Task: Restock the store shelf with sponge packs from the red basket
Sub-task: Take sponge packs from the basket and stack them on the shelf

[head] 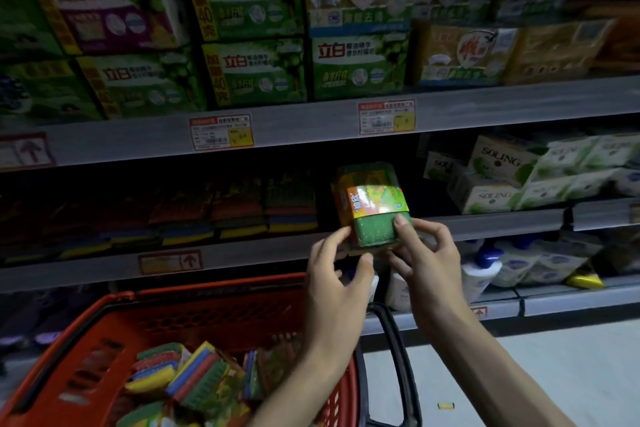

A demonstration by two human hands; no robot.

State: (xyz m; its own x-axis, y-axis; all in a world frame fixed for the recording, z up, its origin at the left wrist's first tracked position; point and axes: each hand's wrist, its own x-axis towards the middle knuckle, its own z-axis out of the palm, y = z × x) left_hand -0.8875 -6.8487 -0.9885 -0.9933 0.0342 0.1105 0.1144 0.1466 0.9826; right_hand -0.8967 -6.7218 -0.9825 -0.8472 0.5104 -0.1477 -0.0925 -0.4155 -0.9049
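A sponge pack [372, 208] with a green scouring face and an orange-green label band is held up at the front edge of the middle shelf [242, 256]. My left hand [337, 274] pinches its lower left corner. My right hand [420, 253] grips its lower right side, thumb on the green face. Several sponge packs [242, 208] stand in a dark row on that shelf to the left. The red basket [104, 333] sits below at the lower left and holds several more colourful sponge packs [194, 378].
Green and yellow soap boxes [256, 35] fill the upper shelf. White boxes [512, 173] stand on the middle shelf to the right. Refill pouches [519, 263] sit on the lower shelf. The basket's black handle [398, 357] hangs at its right. Pale floor lies at the lower right.
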